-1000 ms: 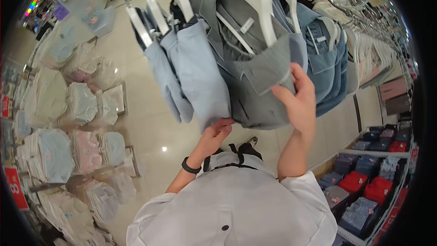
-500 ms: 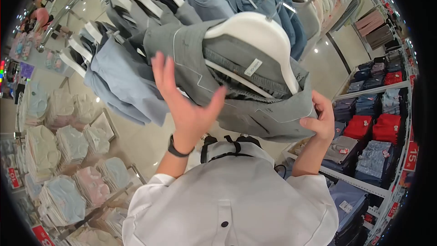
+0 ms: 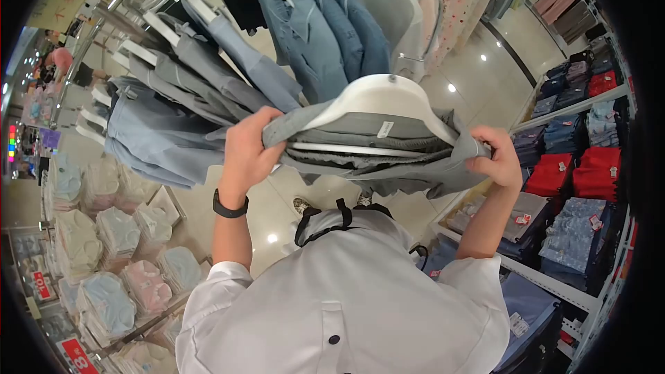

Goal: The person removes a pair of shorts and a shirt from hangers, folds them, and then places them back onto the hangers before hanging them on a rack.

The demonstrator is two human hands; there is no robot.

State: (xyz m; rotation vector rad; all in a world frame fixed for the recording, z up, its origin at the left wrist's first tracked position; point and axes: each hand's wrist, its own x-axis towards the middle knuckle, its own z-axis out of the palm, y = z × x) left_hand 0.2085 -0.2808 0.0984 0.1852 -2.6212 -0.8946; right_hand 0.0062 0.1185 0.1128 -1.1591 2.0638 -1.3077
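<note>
A grey shirt (image 3: 443,166) on a white hanger (image 3: 377,100) is held up in front of me, its collar toward me. A small white label (image 3: 385,129) shows inside the neck. My left hand (image 3: 251,149) is closed on the shirt's left shoulder, with a dark band on the wrist. My right hand (image 3: 497,157) pinches the right shoulder, fingers wrapped over the cloth. The hanger's white lower bar crosses the opening of the shirt. Its metal hook can hardly be made out against the background.
Blue shirts (image 3: 325,34) and grey and light-blue garments (image 3: 163,125) hang on a metal rack ahead and left. Folded baby clothes (image 3: 107,298) are stacked at lower left. On the right, shelves hold folded jeans and red garments (image 3: 551,173). Tiled floor (image 3: 277,215) lies below.
My left hand, open and raised over the shirt before, has moved left and closed on its shoulder. The shirt has come away from the rack and hangs more level. My right hand keeps its hold.
</note>
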